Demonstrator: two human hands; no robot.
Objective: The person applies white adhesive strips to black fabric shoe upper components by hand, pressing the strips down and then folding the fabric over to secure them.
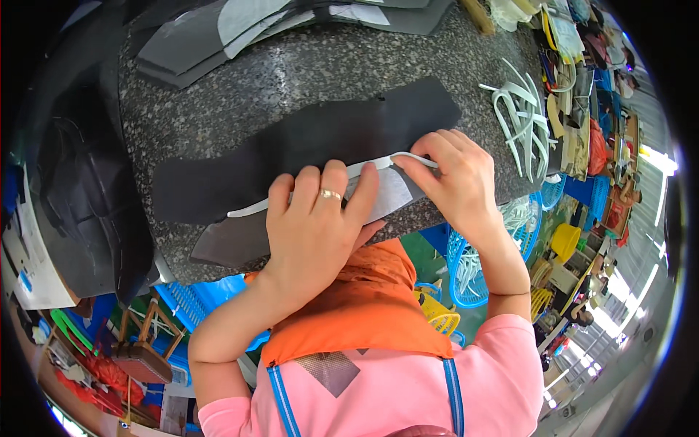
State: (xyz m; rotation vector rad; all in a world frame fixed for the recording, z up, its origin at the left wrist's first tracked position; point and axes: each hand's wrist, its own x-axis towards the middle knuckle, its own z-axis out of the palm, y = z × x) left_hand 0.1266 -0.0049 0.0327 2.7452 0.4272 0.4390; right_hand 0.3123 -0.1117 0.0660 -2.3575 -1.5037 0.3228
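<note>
A black wavy-edged sheet piece [306, 138] lies across the speckled stone tabletop [269, 80]. Along its near edge runs a narrow white strip [249, 208]. My left hand [313, 218], with a ring on one finger, presses flat on the strip and the near part of the piece, fingers spread. The strip's right end is pinched between thumb and fingers of my right hand [462, 175], slightly raised from the sheet. Under my left hand, a grey piece with a light silvery patch [393, 193] shows at the near side; partly hidden, it may be joined to the black sheet.
Stacked grey-black pieces [186, 54] lie at the table's far side. A tangle of pale strips [520, 120] sits at the right edge. Below stand a blue basket of strips [470, 273] and a yellow basket [439, 317]. Dark sheets [87, 189] hang at left.
</note>
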